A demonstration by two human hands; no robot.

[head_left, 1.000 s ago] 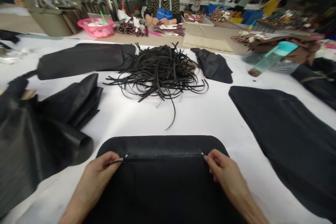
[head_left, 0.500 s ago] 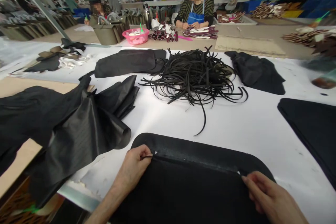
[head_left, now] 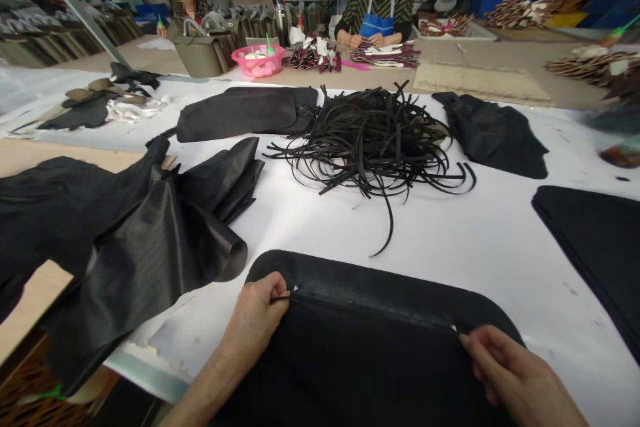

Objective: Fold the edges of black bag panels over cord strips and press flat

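Observation:
A black panel with rounded corners lies on the white tabletop in front of me. Over its lower part is a black sheet, whose top edge runs along a dull, greyish band. My left hand pinches this sheet at its left corner, beside a small white mark. At the opposite corner, near a second white mark, my right hand grips the edge between thumb and fingers. The sheet's lower end runs out of view.
A tangled heap of black strips lies beyond the panel. Loose black sheets drape over the table's left edge. More black panels are stacked at the right. Across the table, a co-worker in a blue apron handles maroon pieces near a pink basin.
The view has shifted slightly, so the background sits a little differently. Both hands keep their hold at the sheet's corners with almost no movement.

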